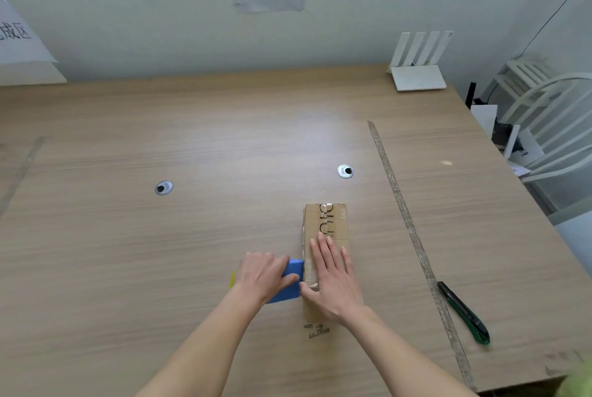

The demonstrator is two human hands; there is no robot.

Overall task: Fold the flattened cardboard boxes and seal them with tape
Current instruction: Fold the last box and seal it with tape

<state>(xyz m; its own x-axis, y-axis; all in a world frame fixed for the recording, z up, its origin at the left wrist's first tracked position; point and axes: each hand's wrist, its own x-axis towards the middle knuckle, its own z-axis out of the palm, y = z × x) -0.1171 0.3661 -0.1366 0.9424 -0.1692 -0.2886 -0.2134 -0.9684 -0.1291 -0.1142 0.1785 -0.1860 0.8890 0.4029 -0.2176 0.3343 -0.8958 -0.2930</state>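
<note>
near the front edge of the wooden table point(128, 236), the cardboard box point(326, 223) is pinned flat under the spread fingers of the right hand point(333, 278), seemingly so tape runs smoothly from the blue tape dispenser point(290, 281) gripped by the left hand point(262, 275).

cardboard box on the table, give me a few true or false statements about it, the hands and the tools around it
1. The right hand lies flat on top of the cardboard box, fingers straight. True.
2. The left hand is empty. False: it grips a blue tape dispenser held against the box's left side.
3. The green utility knife lies on the table to the right of the box, apart from both hands. True.
4. The box lies flattened. False: it is folded up, with clear tape along its top.
5. The white router stands beside the box. False: it stands at the table's far right corner.
</note>
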